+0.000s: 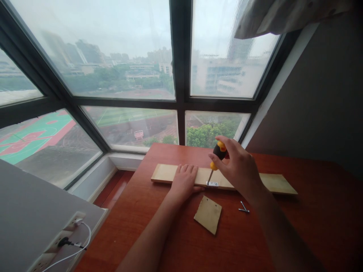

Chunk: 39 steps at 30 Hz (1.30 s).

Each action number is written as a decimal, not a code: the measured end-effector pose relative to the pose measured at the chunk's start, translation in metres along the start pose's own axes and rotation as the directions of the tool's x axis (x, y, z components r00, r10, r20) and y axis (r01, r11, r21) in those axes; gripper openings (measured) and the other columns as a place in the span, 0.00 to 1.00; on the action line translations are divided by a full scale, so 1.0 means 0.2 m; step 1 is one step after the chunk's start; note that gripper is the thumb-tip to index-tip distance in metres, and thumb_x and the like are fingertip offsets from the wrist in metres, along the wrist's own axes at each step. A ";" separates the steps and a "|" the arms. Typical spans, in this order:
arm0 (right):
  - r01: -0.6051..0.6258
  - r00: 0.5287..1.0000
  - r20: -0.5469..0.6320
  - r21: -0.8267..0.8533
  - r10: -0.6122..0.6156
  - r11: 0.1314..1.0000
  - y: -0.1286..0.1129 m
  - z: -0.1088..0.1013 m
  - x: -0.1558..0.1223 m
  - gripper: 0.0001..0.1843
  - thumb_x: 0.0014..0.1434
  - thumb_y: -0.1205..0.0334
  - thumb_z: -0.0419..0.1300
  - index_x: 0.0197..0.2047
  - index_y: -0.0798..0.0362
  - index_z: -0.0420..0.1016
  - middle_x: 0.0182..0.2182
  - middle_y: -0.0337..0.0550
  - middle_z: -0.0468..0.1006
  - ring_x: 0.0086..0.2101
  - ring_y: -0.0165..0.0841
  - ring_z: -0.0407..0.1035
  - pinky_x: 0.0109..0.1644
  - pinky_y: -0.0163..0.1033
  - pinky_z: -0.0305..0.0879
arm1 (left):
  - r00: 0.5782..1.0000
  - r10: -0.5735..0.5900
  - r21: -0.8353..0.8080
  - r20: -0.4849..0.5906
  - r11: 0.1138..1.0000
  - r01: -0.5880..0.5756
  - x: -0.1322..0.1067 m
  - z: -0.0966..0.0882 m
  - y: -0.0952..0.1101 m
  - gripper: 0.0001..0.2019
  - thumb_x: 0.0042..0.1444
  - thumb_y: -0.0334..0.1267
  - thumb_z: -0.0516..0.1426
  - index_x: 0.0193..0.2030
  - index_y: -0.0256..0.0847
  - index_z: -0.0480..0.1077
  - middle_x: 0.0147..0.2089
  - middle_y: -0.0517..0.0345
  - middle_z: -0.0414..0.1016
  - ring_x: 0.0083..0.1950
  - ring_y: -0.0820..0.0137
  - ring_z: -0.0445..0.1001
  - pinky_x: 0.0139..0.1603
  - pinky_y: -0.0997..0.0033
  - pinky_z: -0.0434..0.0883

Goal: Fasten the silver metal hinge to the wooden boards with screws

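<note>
A long pale wooden board [164, 173] lies across the table. My left hand [185, 182] presses on it left of its middle, fingers stretched over the top and thumb along the front edge. In my right hand [236, 162] is a screwdriver [219, 152] with a yellow and black handle, gripped from above and tilted. Its tip meets a small metal hinge or bracket [212, 184] at the board's front edge. Whether a screw sits under the tip is too small to tell. Several screws [244, 208] lie below my right wrist.
A small square wooden piece [208, 215] with two holes lies in front of the board. The reddish-brown table [127, 234] reaches to large windows [130, 128]. At the lower left, a wall socket [58, 241] holds plugs and a white cable.
</note>
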State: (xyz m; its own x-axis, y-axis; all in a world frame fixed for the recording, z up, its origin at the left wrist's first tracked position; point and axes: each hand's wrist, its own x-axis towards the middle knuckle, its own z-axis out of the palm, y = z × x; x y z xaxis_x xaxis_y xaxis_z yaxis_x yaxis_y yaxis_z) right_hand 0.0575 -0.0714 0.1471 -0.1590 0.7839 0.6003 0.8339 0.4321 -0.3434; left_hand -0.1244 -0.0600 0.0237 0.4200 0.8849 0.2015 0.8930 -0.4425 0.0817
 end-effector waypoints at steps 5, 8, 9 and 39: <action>-0.026 0.999 0.038 0.135 0.021 0.990 -0.02 -0.02 0.00 0.29 0.55 0.65 0.56 0.61 0.50 0.60 0.48 0.46 0.76 0.44 0.41 0.72 0.49 0.47 0.68 | 1.000 -0.006 -0.002 -0.002 1.000 0.006 0.00 0.00 0.00 0.40 0.44 0.62 0.62 0.59 0.42 0.60 0.56 0.44 0.68 0.58 0.53 0.64 0.62 0.51 0.55; -0.001 0.998 0.066 0.162 -0.010 0.987 -0.02 -0.03 0.00 0.25 0.56 0.63 0.55 0.58 0.51 0.62 0.49 0.47 0.74 0.45 0.41 0.71 0.49 0.46 0.68 | 1.000 -0.007 -0.002 -0.001 1.000 0.007 0.00 -0.01 0.00 0.40 0.44 0.62 0.62 0.59 0.42 0.60 0.56 0.44 0.68 0.58 0.53 0.64 0.62 0.51 0.55; 0.009 0.998 0.060 0.134 -0.017 0.991 -0.02 -0.02 0.00 0.24 0.57 0.61 0.56 0.57 0.51 0.64 0.49 0.48 0.74 0.46 0.42 0.71 0.49 0.47 0.68 | 1.000 -0.006 -0.001 -0.001 1.000 0.006 0.00 0.00 0.00 0.40 0.44 0.62 0.62 0.59 0.42 0.60 0.56 0.44 0.68 0.57 0.53 0.64 0.62 0.51 0.55; 0.016 0.999 -0.028 -0.086 -0.018 0.996 -0.01 -0.01 0.00 0.23 0.60 0.50 0.55 0.56 0.49 0.67 0.46 0.49 0.76 0.41 0.43 0.72 0.39 0.46 0.68 | 1.000 0.000 0.009 -0.004 1.000 0.000 -0.01 0.01 0.00 0.39 0.45 0.61 0.62 0.60 0.41 0.60 0.57 0.43 0.67 0.59 0.53 0.63 0.63 0.52 0.54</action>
State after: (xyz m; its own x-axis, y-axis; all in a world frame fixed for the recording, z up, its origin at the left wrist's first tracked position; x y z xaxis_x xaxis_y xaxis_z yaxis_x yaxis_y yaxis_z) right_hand 0.0575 -0.0737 0.1490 -0.1594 0.7633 0.6261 0.8734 0.4046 -0.2709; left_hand -0.1249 -0.0606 0.0222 0.4196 0.8841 0.2055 0.8943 -0.4415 0.0733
